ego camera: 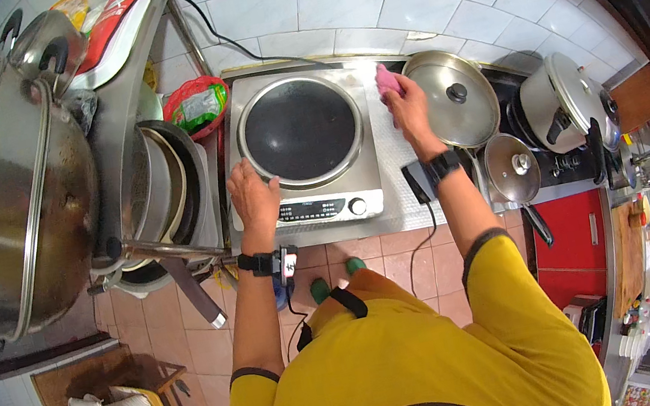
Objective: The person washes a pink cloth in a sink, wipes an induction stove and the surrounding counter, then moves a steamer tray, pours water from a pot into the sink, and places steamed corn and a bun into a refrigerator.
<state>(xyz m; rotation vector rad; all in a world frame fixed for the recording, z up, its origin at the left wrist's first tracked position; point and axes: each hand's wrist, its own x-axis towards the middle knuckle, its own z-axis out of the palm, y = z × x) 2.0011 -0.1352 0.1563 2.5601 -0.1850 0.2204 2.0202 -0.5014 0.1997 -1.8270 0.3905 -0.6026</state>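
A steel induction cooktop (365,163) with a round concave black glass plate (300,129) stands on the metal counter before me. My left hand (254,194) rests at its left front edge, fingers on the steel body beside the ring and the control panel, with nothing visible in it. To the right of the cooktop, my right hand (409,106) holds a crumpled pink cloth (387,80) against the counter (391,155), near the wall. A wide pan with a steel lid (455,108) is just right of that hand.
Right: a small lidded saucepan (511,170) and a pressure cooker (568,101) by the gas stove. Left: a red plastic basket (194,89) holding a green packet, stacked pans (191,181), and a big steel steamer (32,209) on a shelf. A black cable (231,40) runs along the tiled wall.
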